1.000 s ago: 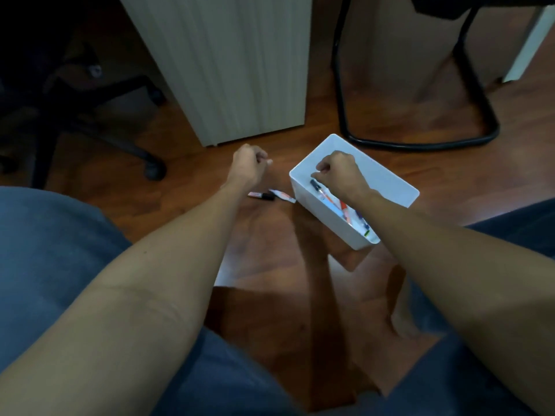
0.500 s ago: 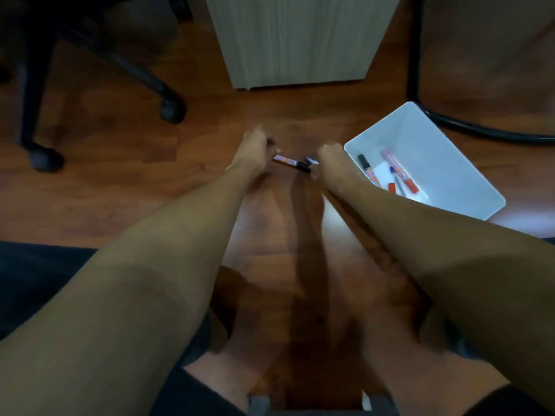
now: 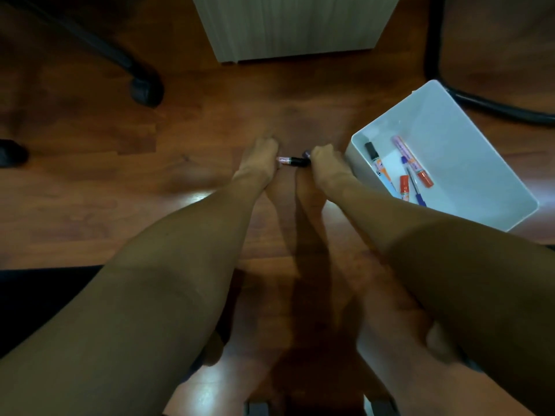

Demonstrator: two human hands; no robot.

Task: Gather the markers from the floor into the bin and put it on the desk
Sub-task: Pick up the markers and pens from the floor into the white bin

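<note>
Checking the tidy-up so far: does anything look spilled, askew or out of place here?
One marker is on the wooden floor between the left hand and right hand, outside the white bin. The bin itself sits upright, with nothing spilled.

Both hands meeting at a marker [image 3: 293, 161] on wooden floor [image 3: 90, 181], white bin [image 3: 468, 139] beside

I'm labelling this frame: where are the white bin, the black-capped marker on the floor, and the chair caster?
white bin [image 3: 507, 187]: head view, bare inner wall.
black-capped marker [image 3: 297, 161]: head view, on its black cap.
chair caster [image 3: 146, 89]: head view, wheel's middle.
</note>
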